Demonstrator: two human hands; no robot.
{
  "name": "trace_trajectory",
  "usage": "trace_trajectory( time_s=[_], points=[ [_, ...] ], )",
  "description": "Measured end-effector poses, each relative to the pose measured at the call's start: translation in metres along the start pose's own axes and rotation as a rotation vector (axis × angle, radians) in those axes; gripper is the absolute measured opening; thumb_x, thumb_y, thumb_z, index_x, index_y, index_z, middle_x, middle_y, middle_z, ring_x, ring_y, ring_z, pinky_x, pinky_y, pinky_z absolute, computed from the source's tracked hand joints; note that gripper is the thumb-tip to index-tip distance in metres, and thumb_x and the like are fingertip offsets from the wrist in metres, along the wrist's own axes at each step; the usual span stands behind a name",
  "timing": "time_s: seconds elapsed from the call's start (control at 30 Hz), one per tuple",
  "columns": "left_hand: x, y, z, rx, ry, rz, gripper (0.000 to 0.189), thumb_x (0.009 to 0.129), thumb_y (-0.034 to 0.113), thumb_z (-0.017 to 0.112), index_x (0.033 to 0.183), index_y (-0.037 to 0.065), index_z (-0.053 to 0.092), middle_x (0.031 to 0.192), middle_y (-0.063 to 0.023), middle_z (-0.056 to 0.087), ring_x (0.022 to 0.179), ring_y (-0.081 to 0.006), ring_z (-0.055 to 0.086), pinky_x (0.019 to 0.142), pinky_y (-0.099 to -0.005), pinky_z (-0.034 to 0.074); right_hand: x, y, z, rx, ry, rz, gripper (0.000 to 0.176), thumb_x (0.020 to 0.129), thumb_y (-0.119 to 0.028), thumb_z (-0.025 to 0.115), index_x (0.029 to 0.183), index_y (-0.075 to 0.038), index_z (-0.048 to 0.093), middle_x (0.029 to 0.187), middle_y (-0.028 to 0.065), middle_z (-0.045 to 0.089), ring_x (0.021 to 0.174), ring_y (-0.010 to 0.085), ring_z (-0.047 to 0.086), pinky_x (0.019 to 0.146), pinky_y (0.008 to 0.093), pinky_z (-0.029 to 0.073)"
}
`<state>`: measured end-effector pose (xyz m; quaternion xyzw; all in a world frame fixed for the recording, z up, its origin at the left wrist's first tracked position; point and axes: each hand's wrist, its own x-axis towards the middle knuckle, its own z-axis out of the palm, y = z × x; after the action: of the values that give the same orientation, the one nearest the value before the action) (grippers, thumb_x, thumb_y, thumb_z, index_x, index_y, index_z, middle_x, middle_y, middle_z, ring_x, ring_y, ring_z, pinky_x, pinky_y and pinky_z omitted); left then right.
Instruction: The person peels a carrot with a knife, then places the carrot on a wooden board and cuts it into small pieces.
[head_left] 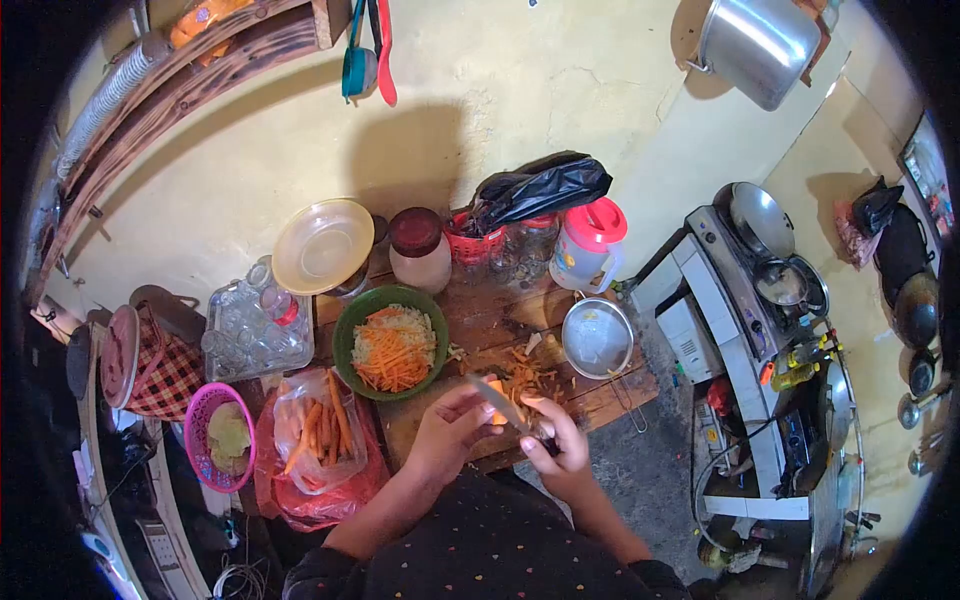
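Note:
Over the front edge of the wooden table, my left hand [452, 428] pinches a short orange carrot [497, 388] between thumb and fingertips. My right hand [558, 452] is closed on a knife [505, 405], its handle hidden in the fingers. The blade slants up to the left, across the carrot. Behind my hands lie carrot peelings [530, 375] on the tabletop. To the left of them, a green bowl [345, 345] holds shredded carrot [390, 365] and a paler shredded vegetable.
Whole carrots [325, 432] lie in plastic bags [345, 490] at the left, by a pink basket [190, 455]. A strainer [597, 337] sits at the table's right. Along the back stand a jar [420, 262] and a lidded pitcher [585, 258]. A stove [735, 290] is further right.

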<state>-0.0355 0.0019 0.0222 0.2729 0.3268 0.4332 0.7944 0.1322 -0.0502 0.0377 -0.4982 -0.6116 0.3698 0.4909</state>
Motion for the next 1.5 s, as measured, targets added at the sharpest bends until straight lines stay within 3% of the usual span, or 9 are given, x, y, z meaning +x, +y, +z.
trace_trajectory(
  time_s=[0.07,0.17,0.2,0.33,1.2,1.3,1.5],
  points=[
    [0.002,0.001,-0.001,-0.048,-0.008,-0.016,0.037,0.086,0.009,0.058,0.122,0.005,0.049,0.106,-0.0056,0.059,0.095,-0.0149,0.058,0.080,-0.0312,0.051,0.007,-0.003,-0.005,-0.186,-0.026,-0.217,0.042,0.077,-0.012,0.065,0.113,0.003,0.052,0.099,0.0152,0.064,0.083,0.0191,0.064,0.070,0.0279,0.049],
    [0.004,0.000,0.001,-0.085,-0.028,-0.016,0.037,0.085,0.012,0.060,0.121,0.007,0.051,0.104,-0.0048,0.059,0.091,-0.0153,0.059,0.077,-0.0312,0.052,0.004,-0.006,-0.011,-0.351,-0.135,-0.228,0.043,0.073,-0.014,0.068,0.110,0.003,0.055,0.101,0.0172,0.063,0.080,0.0244,0.066,0.070,0.0293,0.050],
    [0.003,0.000,0.001,-0.089,-0.022,-0.027,0.037,0.085,0.013,0.060,0.120,0.007,0.051,0.103,-0.0047,0.060,0.090,-0.0155,0.060,0.076,-0.0313,0.052,0.006,-0.003,-0.008,-0.320,-0.059,-0.274,0.047,0.071,-0.022,0.072,0.114,-0.008,0.058,0.065,0.0109,0.060,0.055,0.0243,0.060,0.051,0.0329,0.046],
    [0.003,0.001,0.003,-0.128,-0.004,-0.049,0.032,0.085,0.010,0.059,0.116,0.005,0.052,0.100,-0.0116,0.061,0.087,-0.0194,0.061,0.076,-0.0322,0.052,0.008,-0.017,-0.011,-0.385,-0.109,-0.242,0.047,0.071,-0.022,0.073,0.114,-0.009,0.059,0.066,0.0101,0.060,0.054,0.0230,0.060,0.051,0.0321,0.046],
    [-0.002,-0.002,0.008,-0.172,-0.023,0.018,0.030,0.083,0.007,0.059,0.113,0.006,0.055,0.102,-0.0097,0.061,0.092,-0.0200,0.061,0.078,-0.0333,0.052,0.009,-0.023,-0.013,-0.448,-0.084,-0.321,0.044,0.068,-0.019,0.073,0.106,-0.001,0.060,0.080,0.0128,0.066,0.053,0.0219,0.060,0.050,0.0293,0.046],
    [-0.002,-0.006,0.004,-0.149,-0.040,0.034,0.033,0.084,0.009,0.061,0.116,0.008,0.054,0.103,-0.0076,0.060,0.092,-0.0184,0.060,0.079,-0.0317,0.051,0.006,-0.027,-0.014,-0.465,-0.106,-0.240,0.049,0.071,-0.027,0.072,0.116,-0.012,0.058,0.069,0.0085,0.062,0.055,0.0231,0.061,0.050,0.0318,0.047],
    [-0.004,0.002,0.007,-0.155,-0.091,0.011,0.033,0.083,0.008,0.062,0.116,0.007,0.055,0.103,-0.0075,0.060,0.090,-0.0168,0.060,0.079,-0.0306,0.051,0.008,-0.023,-0.011,-0.403,-0.060,-0.356,0.046,0.071,-0.024,0.072,0.114,-0.012,0.059,0.074,0.0091,0.065,0.058,0.0232,0.062,0.052,0.0318,0.048]
  ],
)
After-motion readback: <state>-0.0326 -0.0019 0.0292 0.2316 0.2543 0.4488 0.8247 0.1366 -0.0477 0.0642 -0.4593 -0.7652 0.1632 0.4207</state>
